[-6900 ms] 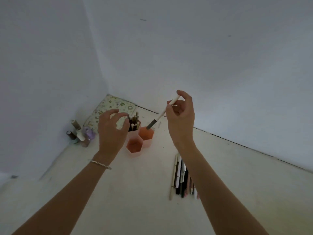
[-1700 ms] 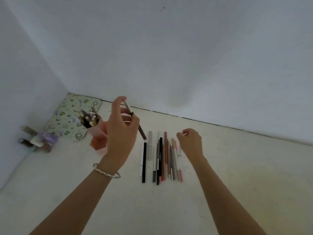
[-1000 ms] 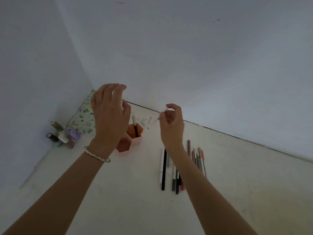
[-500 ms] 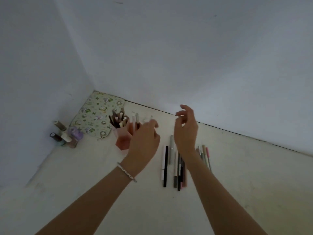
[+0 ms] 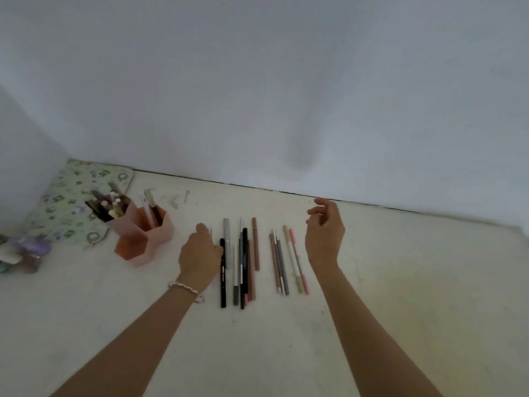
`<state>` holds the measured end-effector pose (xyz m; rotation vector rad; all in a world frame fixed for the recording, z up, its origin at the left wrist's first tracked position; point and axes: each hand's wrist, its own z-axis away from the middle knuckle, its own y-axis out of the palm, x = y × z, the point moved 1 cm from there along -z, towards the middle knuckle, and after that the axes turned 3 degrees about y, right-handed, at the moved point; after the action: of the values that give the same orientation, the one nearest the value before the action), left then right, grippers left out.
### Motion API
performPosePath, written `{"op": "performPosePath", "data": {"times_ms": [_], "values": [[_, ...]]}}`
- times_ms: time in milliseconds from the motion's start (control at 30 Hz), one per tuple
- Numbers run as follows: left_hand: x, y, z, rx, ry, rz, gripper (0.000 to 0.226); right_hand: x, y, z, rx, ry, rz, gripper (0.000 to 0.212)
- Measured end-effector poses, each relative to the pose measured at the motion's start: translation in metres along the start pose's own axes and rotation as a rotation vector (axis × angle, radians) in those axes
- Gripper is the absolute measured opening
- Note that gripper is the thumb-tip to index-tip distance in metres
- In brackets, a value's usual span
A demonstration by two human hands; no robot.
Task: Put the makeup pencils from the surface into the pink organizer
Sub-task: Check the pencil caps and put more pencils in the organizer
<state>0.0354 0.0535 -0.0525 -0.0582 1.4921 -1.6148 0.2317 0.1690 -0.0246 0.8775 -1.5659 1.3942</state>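
Your left hand (image 5: 200,253) is down at the left end of the pencils (image 5: 243,262) on the counter (image 5: 400,310), fingers curled over them; can't tell if they grip one. Right hand (image 5: 325,239) hovers at the row's right, fingers loose, empty. Organizer (image 5: 143,233) sits left, partly filled.

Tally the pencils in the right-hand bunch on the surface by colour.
Brown pencil: 1
White pencil: 1
Grey pencil: 1
Beige pencil: 1
Pink pencil: 1
Total: 5
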Motion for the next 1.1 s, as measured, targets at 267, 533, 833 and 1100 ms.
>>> {"op": "performPosePath", "data": {"times_ms": [267,533,833,1100], "values": [[-0.052,-0.044,-0.011,-0.243,0.286,0.297,0.06,-0.047,-0.002,0.003,0.401,0.219,0.607,0.024],[-0.053,-0.06,-0.004,-0.334,0.352,0.399,0.046,-0.038,0.006,0.009,0.396,0.089,0.747,0.021],[0.013,-0.158,-0.028,-0.654,0.338,0.087,0.042,0.057,0.037,0.0,0.191,-0.112,0.055,0.054],[0.048,-0.145,-0.043,-0.493,0.205,-0.38,0.035,0.099,0.092,0.04,0.265,-0.204,-0.171,0.055]]}}
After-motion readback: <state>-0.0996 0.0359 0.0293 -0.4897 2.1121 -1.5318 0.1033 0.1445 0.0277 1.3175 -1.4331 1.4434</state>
